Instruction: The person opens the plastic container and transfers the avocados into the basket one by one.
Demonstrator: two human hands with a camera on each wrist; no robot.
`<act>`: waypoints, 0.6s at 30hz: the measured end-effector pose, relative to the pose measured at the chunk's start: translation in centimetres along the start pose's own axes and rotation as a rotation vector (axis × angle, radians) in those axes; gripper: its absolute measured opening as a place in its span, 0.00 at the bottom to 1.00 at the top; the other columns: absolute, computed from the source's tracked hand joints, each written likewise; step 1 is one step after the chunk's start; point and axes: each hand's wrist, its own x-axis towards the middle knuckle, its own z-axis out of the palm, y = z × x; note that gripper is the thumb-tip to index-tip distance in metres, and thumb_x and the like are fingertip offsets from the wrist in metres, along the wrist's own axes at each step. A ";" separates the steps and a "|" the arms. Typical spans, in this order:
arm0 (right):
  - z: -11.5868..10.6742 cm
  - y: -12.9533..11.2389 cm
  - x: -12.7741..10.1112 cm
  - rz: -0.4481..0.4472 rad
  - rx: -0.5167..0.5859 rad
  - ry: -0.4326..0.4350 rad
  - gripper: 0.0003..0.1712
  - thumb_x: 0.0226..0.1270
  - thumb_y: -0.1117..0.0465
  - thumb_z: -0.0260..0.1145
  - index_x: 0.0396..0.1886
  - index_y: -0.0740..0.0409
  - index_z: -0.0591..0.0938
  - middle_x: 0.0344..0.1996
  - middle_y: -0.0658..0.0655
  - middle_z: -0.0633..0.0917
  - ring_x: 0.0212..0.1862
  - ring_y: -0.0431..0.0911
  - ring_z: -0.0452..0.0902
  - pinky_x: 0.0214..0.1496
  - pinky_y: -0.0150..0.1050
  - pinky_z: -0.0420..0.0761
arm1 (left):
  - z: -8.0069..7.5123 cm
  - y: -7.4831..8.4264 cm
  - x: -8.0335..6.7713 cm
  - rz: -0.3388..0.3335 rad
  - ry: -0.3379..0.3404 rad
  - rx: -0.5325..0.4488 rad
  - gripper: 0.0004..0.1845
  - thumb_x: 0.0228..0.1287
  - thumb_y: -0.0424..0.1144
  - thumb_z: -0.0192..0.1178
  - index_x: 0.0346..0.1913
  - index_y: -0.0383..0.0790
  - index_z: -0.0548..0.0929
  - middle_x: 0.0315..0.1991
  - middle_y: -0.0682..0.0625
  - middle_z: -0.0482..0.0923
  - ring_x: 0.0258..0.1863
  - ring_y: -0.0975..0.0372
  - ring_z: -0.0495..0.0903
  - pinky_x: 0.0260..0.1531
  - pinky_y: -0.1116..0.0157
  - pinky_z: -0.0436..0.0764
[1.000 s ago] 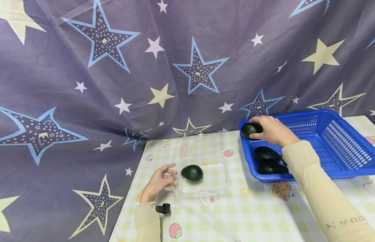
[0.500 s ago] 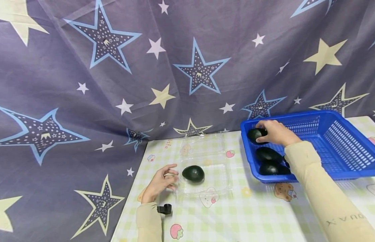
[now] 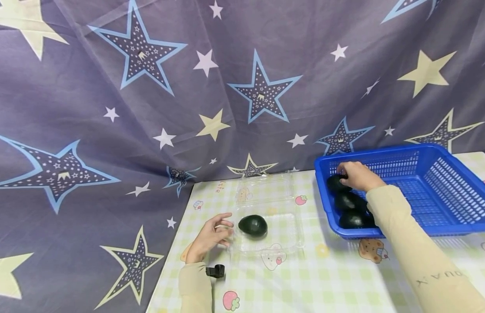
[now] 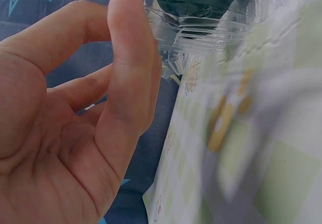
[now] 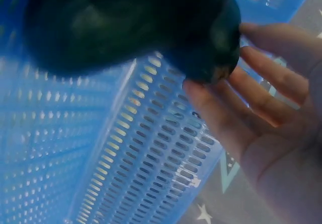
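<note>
The basket (image 3: pixel 442 191) is seen to be moulded of blue plastic, its walls pierced with slots and lightly glossy. The tray (image 3: pixel 289 230) is formed of thin clear plastic with a shiny, ribbed rim, and the avocado (image 3: pixel 252 226) within it is covered by a dark skin with a dull sheen. The desk (image 3: pixel 305 282) is laid with a smooth printed cover, and matt woven cloth (image 3: pixel 109 108) is hung behind.

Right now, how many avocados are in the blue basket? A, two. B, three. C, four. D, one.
B: the head view shows three dark avocados along the left side of the blue basket, the right hand on the rearmost one.
</note>
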 end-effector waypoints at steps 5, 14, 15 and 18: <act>0.0 0.2 0.0 -0.010 -0.007 -0.002 0.14 0.64 0.71 0.66 0.48 0.75 0.81 0.44 0.73 0.83 0.49 0.66 0.79 0.52 0.62 0.80 | 0.0 0.0 0.1 0.004 -0.002 -0.003 0.35 0.62 0.26 0.61 0.73 0.32 0.64 0.55 0.30 0.72 0.38 0.55 0.82 0.28 0.62 0.89; -0.4 -0.3 -0.3 -0.025 -0.036 -0.020 0.18 0.65 0.67 0.66 0.52 0.76 0.80 0.49 0.74 0.82 0.55 0.68 0.76 0.59 0.64 0.77 | 0.1 0.2 -0.1 0.000 0.001 0.006 0.35 0.62 0.26 0.61 0.72 0.32 0.64 0.55 0.31 0.72 0.40 0.51 0.82 0.28 0.62 0.89; -0.5 -0.4 -0.3 -0.026 -0.037 -0.019 0.20 0.66 0.67 0.66 0.53 0.76 0.79 0.51 0.74 0.81 0.56 0.69 0.75 0.60 0.64 0.76 | 0.2 0.3 -0.1 -0.001 0.001 0.006 0.35 0.62 0.26 0.61 0.72 0.32 0.64 0.55 0.31 0.72 0.40 0.51 0.82 0.28 0.62 0.89; -0.8 -0.9 -0.6 -0.019 -0.036 -0.015 0.22 0.67 0.65 0.65 0.56 0.76 0.77 0.54 0.74 0.79 0.58 0.68 0.73 0.63 0.65 0.74 | 0.1 0.2 0.0 -0.005 0.002 0.005 0.35 0.62 0.26 0.62 0.72 0.32 0.64 0.55 0.30 0.72 0.40 0.51 0.82 0.28 0.62 0.89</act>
